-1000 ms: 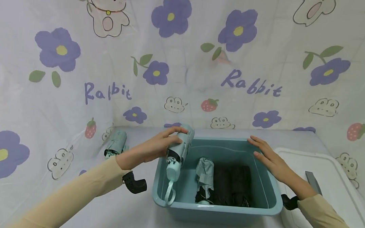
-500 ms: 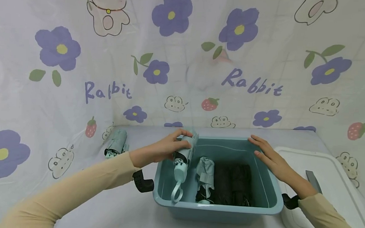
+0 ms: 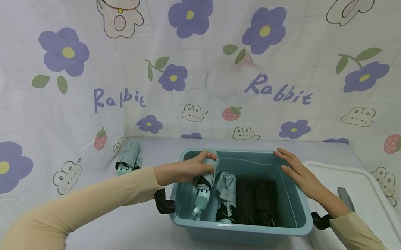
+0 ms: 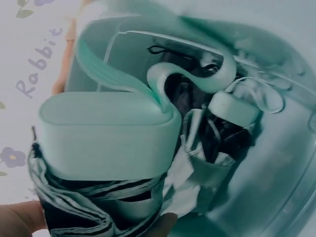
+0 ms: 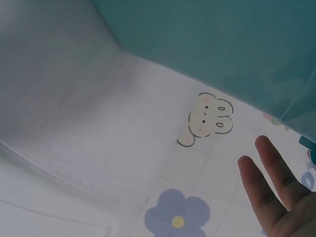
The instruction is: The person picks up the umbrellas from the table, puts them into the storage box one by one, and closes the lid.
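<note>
My left hand (image 3: 195,168) grips a folded light-green umbrella (image 3: 202,194) by its cloth body, inside the left part of a teal plastic bin (image 3: 236,228). The umbrella tilts, with its handle and wrist strap pointing toward me; its pale handle (image 4: 108,133) fills the left wrist view. Beside it in the bin lies another light-green umbrella (image 3: 227,186), and right of that are black folded umbrellas (image 3: 255,204). My right hand (image 3: 299,176) rests with straight fingers at the bin's right rim; in the right wrist view two fingers (image 5: 271,182) show apart from the bin wall.
One more folded light-green umbrella (image 3: 129,155) lies on the table at the back left. A white lid (image 3: 368,207) with a grey handle lies right of the bin, partly under the right forearm. A printed curtain (image 3: 209,65) hangs behind.
My left hand has moved right and down with the umbrella, from above the bin's left rim to inside the bin. The right hand has stayed nearly still.
</note>
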{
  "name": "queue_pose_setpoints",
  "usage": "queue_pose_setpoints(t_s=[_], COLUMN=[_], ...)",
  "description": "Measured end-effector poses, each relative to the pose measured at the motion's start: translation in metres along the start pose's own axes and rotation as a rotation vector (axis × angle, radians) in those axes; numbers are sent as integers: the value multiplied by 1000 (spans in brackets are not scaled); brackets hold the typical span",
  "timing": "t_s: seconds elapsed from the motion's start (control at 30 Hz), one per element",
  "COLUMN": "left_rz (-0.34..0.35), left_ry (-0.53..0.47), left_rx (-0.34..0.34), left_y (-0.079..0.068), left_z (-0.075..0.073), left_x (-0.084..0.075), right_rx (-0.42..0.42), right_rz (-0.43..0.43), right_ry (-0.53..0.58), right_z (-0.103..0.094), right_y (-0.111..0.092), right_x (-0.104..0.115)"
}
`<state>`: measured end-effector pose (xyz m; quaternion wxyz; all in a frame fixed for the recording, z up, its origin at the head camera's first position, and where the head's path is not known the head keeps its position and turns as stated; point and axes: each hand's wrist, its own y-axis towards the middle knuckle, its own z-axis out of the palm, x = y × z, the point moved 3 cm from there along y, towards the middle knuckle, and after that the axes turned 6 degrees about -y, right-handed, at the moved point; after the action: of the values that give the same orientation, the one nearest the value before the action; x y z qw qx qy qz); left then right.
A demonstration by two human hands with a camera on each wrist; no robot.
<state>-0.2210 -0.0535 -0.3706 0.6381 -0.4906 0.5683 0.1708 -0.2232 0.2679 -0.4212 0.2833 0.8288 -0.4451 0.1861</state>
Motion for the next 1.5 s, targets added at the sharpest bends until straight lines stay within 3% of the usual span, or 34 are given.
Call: queue_pose_setpoints(t_s=[0.3,0.73,0.93,1.17,1.27,1.4,1.5], left_rz=[-79,-133,-187,-204,-219,-220,-233], left_ry=[5,132,125,191,258,292,239], left_rx=[3,3,14,-22,-60,-70,-56], left_y=[14,30,38,43,53,123,143], left_z=[6,18,24,33,36,20,16], left_x=[15,29,36,47,54,109,123], right_rx=[-1,-8,-8,-3,-7,-7,-6], right_rz=[7,-8,1,-1,-3,-1,1], right_ry=[-3,-9,-13,-7,-7,-7,-2], right_z=[-2,0,-1,0,0,-1,-2], right_y=[1,2,1,3,3,2,1], right_x=[0,0,1,1,1,1,0])
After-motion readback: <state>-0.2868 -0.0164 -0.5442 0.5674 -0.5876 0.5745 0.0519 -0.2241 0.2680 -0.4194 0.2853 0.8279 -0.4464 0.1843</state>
